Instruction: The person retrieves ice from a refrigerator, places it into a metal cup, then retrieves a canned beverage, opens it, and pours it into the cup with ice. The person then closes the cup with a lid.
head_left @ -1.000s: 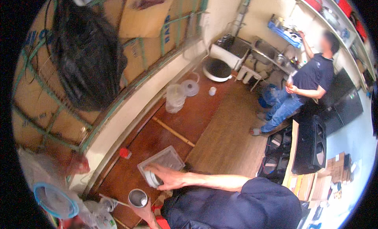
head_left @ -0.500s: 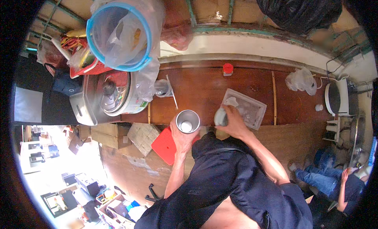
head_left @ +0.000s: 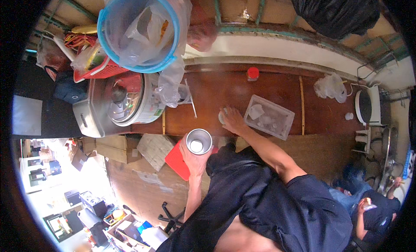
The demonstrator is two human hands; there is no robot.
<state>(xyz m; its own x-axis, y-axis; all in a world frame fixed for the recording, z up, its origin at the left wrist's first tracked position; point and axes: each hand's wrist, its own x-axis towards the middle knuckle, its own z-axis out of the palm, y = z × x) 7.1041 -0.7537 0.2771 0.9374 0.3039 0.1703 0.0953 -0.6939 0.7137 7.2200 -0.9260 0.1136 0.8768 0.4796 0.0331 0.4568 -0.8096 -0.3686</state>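
Note:
My left hand [head_left: 195,161] is wrapped around a stainless steel tumbler [head_left: 208,141], held upright in front of the table's near edge. Its open mouth faces up, and a pale round patch shows at the bottom inside. Over the brown table [head_left: 208,83], my right hand [head_left: 235,121] reaches leftward, fingers on a pale grey-green rounded object [head_left: 222,116] at the tabletop. The hand partly covers that object, so its kind is unclear. Just right of this hand lies a clear plastic tray [head_left: 284,131] with white and translucent pieces in it.
A red-lidded jar [head_left: 252,74] stands at the back. Left are a blue-rimmed bucket [head_left: 102,40], a red basket [head_left: 89,74], a large round container [head_left: 151,100] and a white stick [head_left: 190,98]. A red stool [head_left: 175,161] stands below. Another person [head_left: 377,208] is at lower right.
My right hand has moved left from beside the tray, carrying the pale object onto the table. My left hand with the tumbler has shifted slightly left and nearer.

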